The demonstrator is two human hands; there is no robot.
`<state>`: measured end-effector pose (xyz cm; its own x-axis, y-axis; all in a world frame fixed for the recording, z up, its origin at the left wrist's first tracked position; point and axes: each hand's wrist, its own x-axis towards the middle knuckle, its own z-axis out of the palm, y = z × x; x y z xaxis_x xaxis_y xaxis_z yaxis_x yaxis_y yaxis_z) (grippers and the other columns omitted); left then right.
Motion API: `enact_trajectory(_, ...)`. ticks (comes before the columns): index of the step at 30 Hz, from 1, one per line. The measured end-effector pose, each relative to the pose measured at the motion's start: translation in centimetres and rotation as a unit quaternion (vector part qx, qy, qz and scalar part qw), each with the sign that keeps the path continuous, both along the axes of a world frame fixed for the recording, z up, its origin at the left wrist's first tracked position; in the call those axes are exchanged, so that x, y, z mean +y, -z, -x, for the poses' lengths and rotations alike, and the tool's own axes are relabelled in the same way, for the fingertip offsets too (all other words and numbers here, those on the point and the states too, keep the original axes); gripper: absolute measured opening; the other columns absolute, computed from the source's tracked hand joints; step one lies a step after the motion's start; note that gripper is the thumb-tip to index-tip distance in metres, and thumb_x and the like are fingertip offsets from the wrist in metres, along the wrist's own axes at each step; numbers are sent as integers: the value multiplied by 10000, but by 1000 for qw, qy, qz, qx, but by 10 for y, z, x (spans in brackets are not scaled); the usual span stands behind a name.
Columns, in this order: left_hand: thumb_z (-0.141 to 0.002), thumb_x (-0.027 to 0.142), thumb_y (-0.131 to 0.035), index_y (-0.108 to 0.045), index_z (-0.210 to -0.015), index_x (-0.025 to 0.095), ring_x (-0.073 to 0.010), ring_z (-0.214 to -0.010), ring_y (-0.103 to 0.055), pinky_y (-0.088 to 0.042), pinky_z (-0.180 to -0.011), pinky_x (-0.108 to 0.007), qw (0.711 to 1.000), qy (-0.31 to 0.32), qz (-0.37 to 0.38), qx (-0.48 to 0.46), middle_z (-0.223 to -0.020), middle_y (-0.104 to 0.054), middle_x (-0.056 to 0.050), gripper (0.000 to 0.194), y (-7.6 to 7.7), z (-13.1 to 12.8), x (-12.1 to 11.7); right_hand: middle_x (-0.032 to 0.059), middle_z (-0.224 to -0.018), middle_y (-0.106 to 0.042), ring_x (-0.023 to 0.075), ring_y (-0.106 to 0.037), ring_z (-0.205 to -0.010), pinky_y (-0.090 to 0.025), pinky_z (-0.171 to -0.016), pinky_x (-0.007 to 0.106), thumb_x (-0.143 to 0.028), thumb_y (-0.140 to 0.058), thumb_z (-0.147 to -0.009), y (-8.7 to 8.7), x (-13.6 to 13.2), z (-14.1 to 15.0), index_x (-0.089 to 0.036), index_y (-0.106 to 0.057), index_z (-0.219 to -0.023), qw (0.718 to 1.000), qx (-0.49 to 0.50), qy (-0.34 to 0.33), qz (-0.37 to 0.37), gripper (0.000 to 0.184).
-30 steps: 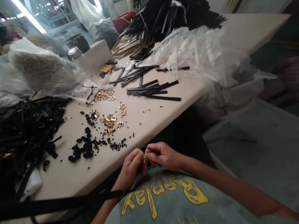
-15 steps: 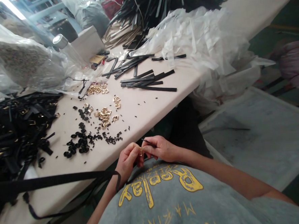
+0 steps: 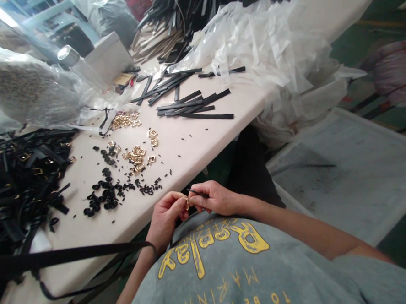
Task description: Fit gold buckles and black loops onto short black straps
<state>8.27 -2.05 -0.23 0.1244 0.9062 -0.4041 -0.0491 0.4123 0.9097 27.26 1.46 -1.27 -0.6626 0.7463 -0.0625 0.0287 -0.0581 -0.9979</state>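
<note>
Tiny gold buckle [image 3: 187,203] held out past the edge of the desk [image 3: 182,144]

So the sketchy bit: the buckle is between both hands, just beyond the desk's near edge and close to the shirt [image 3: 193,281]. If the fingertips slip, I'd bet it drops past that edge instead of landing on the desk. The black strap [image 3: 65,256] bugs me too: it crosses the near edge to the left forearm, so a snag could tug that arm mid-pinch. And the thin dark piece [image 3: 194,191] (strip or tool, can't tell) could skid off if pushed hard.

Left hand [image 3: 167,212] is nearly closed, thumb and fingers pinching the buckle. Right hand [image 3: 214,198] is curled around the dark piece, fingertips right up by the buckle; can't tell if they grip that too.
</note>
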Motion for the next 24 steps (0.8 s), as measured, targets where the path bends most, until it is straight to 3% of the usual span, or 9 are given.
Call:
enact_trajectory(12,-755,407,-756,-694,-819,146,-85,-501,-516,-415,-493,-196,996,-23,-43,71,-631,-632,5,276,-9,-4,2,-43,-620,-550,58,-449,-467,-372,-453,187,-620,-561,-881,8,-4,7,-158,-543,-778,997,39,18,60,473)
enact_trajectory(19,-776,365,-769,-717,-907,156,-77,-541,-539,-441,-523,-177,1000,-4,-21,19,-685,-665,0,252,-10,2,1,-42,-626,-547,57,-451,-467,-377,-454,186,-551,-536,-915,5,-4,5,-166,-526,-771,999,30,27,35,411)
enact_trajectory(24,-757,360,-791,-727,-930,159,-96,-606,-582,-495,-578,-193,999,7,-34,41,-785,-711,-28,272,-14,5,0,-43,-632,-545,59,-452,-464,-376,-450,183,-507,-519,-931,5,-5,5,-173,-520,-772,999,26,37,13,370)
